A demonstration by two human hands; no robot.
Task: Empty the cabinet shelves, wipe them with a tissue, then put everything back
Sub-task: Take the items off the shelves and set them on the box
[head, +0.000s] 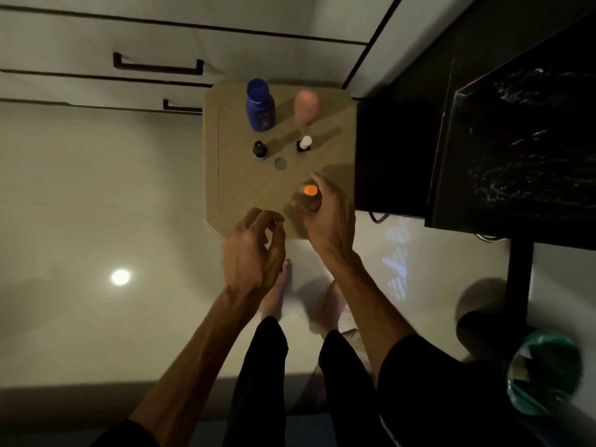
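The left hand (254, 250) hovered at the stool's (238, 188) near edge, its grip loosely curled on nothing, while the right hand's (325, 214) grip clamped an orange-capped bottle (309, 196) just above the stool. Farther back stood two small bottles (260, 149), a blue bottle (260, 106) and a pink bottle (307, 106).

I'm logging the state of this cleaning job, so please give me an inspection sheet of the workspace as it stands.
Surface: tan stool top, used as a holding spot, standing on a glossy pale floor.
Job's things: blue bottle, pink bottle, dark-capped small bottle, white-capped small bottle, round grey disc, orange-capped bottle.
Clutter: green-lined bin at lower right.
Hands: right hand grips the orange-capped bottle; left hand hovers with fingers loosely curled, holding nothing.
Cables: nothing seen.
Surroundings: white drawers with dark handles; black marble counter.
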